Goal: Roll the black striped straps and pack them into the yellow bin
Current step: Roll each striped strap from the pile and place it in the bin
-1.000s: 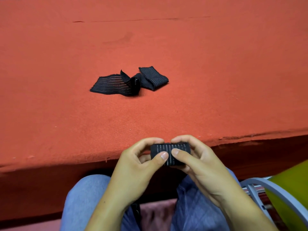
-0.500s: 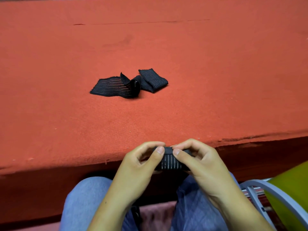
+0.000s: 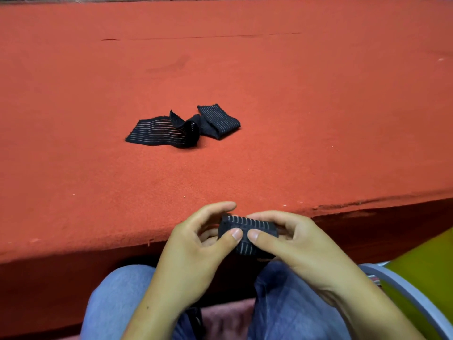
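At the bottom centre, my left hand point(image 3: 196, 246) and right hand point(image 3: 301, 246) both pinch the rolled strap point(image 3: 247, 225) above my lap. I have turned it since a second ago, and my thumbs now meet on its front, tightening the last wrap. The yellow bin point(image 3: 426, 268) waits at lower right. Farther up, the loose strap point(image 3: 157, 131) lies unrolled on the red table point(image 3: 318, 119).

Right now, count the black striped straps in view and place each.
2. The rolled strap is pinched between left hand and right hand near the table edge; the loose strap lies crumpled mid-table, possibly hiding another.
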A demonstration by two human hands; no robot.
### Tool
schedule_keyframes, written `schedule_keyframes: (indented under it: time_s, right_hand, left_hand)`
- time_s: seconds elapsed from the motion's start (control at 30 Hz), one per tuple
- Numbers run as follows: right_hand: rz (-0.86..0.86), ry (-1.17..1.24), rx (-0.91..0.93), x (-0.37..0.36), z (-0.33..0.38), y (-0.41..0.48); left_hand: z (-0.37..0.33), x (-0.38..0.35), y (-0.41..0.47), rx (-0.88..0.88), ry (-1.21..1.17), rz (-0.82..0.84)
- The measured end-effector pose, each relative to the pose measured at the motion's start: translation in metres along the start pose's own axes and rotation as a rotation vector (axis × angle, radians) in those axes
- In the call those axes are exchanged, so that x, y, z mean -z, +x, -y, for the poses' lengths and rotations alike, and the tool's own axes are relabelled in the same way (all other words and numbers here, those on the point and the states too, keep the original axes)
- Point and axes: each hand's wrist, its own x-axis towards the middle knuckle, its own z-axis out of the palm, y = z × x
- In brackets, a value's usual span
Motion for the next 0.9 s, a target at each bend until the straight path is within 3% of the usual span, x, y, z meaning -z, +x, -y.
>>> schedule_keyframes:
  time_s: [0.2, 0.4, 0.7, 0.9]
  right_hand:
    - [0.117, -0.239, 0.051, 0.014, 0.018, -0.008]
    - [0.039, -0.524, 0.138, 0.025, 0.033, -0.018]
    - [0.234, -0.747, 0.056, 0.076, 0.074, -0.037]
    - [0.112, -0.703, 0.058, 0.12, 0.077, -0.063]
  left_hand:
    - [-0.007, 0.0, 0.0, -0.046, -0.07, 0.043]
    - [-0.018, -0.012, 0.002, -0.075, -0.082, 0.07]
    - [-0.046, -0.049, 0.01, -0.154, -0.073, 0.219]
    - [-0.061, -0.095, 0.013, -0.237, -0.112, 0.32]
